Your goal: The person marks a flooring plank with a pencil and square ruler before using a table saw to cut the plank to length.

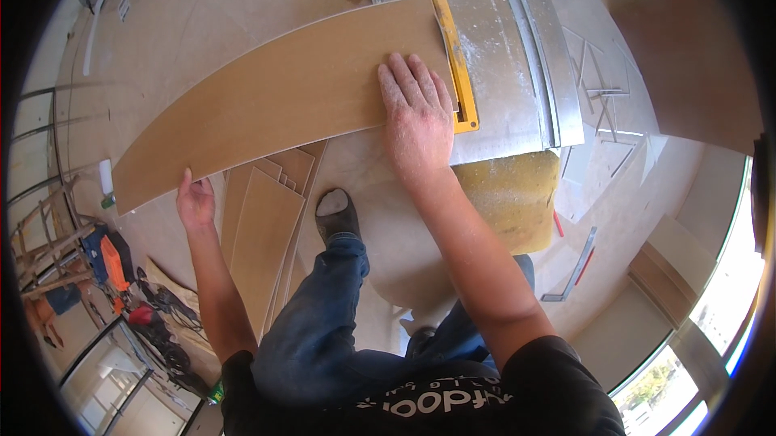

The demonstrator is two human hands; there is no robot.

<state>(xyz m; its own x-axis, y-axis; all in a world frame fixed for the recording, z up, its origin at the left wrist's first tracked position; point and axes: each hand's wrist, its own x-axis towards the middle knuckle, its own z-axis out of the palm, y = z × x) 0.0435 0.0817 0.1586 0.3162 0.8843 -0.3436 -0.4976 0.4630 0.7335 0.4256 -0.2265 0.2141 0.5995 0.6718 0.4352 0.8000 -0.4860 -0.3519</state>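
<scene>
A long tan board with thin pale edges stretches from the left out to a dusty metal machine table. Its right end lies at a yellow slotted insert plate set in that table and partly covers it. With fingers curled at the near edge, my left hand grips the board towards its left end. My right hand, dusted white, rests flat on top near the right end, fingers stretched forward. Any blade in the slot is hidden from view.
Several cut boards lie on the floor beside my foot. A yellowish panel is below the machine's near edge. An angled square tool and thin offcuts lie at the right. Tools and bags crowd the lower left.
</scene>
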